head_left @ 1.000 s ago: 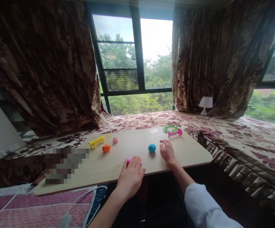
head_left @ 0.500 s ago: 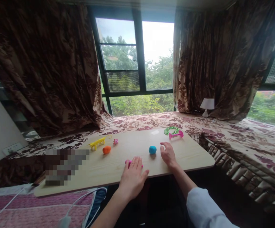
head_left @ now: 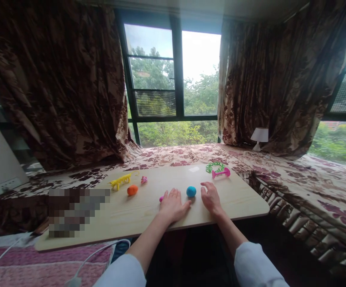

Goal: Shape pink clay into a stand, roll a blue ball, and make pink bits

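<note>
One bright-pink dough-like piece (head_left: 161,199), rounded at its visible end, lower centre of the frame: mostly covered by the left hand (head_left: 174,205), fingers extended, grip unclenched. One blue dough-like ball (head_left: 191,191), on the pale wooden tabletop (head_left: 125,219) between that hand and the right hand (head_left: 211,197), whose grip I see released.

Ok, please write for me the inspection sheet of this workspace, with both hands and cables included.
Surface: pale table, left part pixelated.
Job's things: pink lump, partly hidden; blue ball to its right.
Clutter: orange ball, yellow toy animal and small pink toy at left; green chain and pink stand at far right.
Hands: left hand palm down over the lump; right hand open, empty, right of the blue ball.
Cables: white cable, lower left.
Surroundings: window, curtains, lamp.
</note>
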A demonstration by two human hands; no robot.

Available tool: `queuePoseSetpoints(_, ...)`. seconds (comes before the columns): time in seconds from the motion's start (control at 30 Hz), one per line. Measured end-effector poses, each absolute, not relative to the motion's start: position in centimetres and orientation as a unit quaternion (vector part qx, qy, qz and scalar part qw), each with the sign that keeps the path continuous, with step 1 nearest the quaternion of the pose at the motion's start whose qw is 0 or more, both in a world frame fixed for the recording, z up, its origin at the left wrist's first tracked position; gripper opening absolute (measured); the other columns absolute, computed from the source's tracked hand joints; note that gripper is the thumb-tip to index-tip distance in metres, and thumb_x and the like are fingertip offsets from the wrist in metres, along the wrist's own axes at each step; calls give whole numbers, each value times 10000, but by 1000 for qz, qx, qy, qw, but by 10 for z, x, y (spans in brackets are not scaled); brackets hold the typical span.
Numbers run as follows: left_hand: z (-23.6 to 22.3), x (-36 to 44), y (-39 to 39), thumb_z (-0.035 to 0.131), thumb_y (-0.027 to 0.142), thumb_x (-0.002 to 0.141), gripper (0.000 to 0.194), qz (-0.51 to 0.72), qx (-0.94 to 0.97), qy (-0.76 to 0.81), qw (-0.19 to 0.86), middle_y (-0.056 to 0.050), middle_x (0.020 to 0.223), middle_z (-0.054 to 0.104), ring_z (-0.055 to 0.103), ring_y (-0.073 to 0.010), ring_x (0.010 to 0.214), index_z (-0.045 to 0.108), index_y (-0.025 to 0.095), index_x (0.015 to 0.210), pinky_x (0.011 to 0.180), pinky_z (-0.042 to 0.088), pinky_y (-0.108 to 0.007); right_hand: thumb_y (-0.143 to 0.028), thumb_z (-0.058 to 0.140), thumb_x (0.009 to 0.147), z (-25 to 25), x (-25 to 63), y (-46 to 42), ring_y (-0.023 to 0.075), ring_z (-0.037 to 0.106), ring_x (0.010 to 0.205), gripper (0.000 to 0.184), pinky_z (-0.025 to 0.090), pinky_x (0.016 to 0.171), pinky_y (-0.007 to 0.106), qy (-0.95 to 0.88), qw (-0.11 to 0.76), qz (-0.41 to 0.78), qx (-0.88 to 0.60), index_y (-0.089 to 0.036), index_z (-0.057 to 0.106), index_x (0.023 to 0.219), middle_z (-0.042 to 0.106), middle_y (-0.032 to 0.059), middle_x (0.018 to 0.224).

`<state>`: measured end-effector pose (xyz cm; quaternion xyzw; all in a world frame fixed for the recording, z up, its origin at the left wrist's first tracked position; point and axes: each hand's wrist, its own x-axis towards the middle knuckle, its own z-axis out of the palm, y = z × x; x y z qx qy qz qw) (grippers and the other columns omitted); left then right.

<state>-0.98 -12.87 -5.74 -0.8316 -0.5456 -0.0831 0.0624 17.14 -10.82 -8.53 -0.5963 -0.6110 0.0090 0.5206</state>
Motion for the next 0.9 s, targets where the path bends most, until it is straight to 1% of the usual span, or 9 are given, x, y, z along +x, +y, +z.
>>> queuePoseSetpoints(0.07,-60,-13,-140,137,587,828,750,-85,-834,-541,64,-173,1379,353,256,-263,1300,366,54,1303,1057,145,-472,-184,404,779,-86,172,-107,198,539,938,278,381,878,320,-609,521,13,-598,-156,632,936,609,83,983)
queuePoseSetpoints(0.17,-65,-28,-179,104,559,848,698,-88,-837,-536,71,-118,1427,276,186,-217,1328,281,109,1351,1077,87,-445,-191,404,784,-86,172,-108,196,534,949,283,371,890,319,-608,521,23,-599,-154,629,951,605,82,996)
queuePoseSetpoints(0.27,-71,-44,-216,139,545,858,648,-109,-842,-520,94,-66,1449,232,142,-191,1339,235,162,1372,1089,60,-414,-193,406,785,-85,172,-110,198,531,954,280,361,901,323,-609,519,30,-599,-155,630,948,607,83,995)
queuePoseSetpoints(0.33,-73,-48,-226,157,544,859,639,-120,-843,-513,106,-53,1452,227,133,-188,1341,233,173,1373,1092,56,-405,-191,410,782,-84,173,-112,202,531,955,278,359,903,327,-610,517,30,-599,-152,632,944,609,84,991)
queuePoseSetpoints(0.43,-73,-43,-213,141,554,854,663,-111,-839,-524,97,-71,1449,230,131,-200,1341,239,150,1370,1087,50,-419,-184,413,778,-83,173,-112,203,536,948,277,365,898,328,-614,515,26,-598,-149,635,938,613,88,986)
queuePoseSetpoints(0.53,-68,-30,-178,120,576,841,709,-91,-833,-541,76,-108,1443,235,152,-221,1336,262,114,1359,1075,79,-434,-176,411,776,-82,170,-113,203,543,940,275,374,890,328,-618,514,19,-594,-150,638,929,618,87,977)
queuePoseSetpoints(0.67,-64,-18,-140,132,600,824,751,-87,-827,-551,69,-149,1408,308,210,-240,1319,327,77,1326,1067,101,-431,-167,408,783,-76,168,-119,198,546,947,276,384,888,322,-630,520,0,-577,-154,637,936,618,82,990)
queuePoseSetpoints(0.8,-69,-19,-136,149,583,832,719,-97,-828,-549,59,-131,1410,313,215,-227,1317,327,94,1328,1073,77,-427,-175,426,795,-50,198,-114,192,524,1016,270,373,910,307,-646,507,-31,-570,-184,634,968,606,63,1068)
queuePoseSetpoints(0.9,-73,-23,-142,168,548,848,668,-118,-832,-538,60,-97,1424,295,190,-211,1324,308,117,1339,1079,45,-422,-204,400,835,-18,242,-89,206,505,1057,301,361,915,333,-645,475,-56,-597,-171,611,1047,603,76,1091)
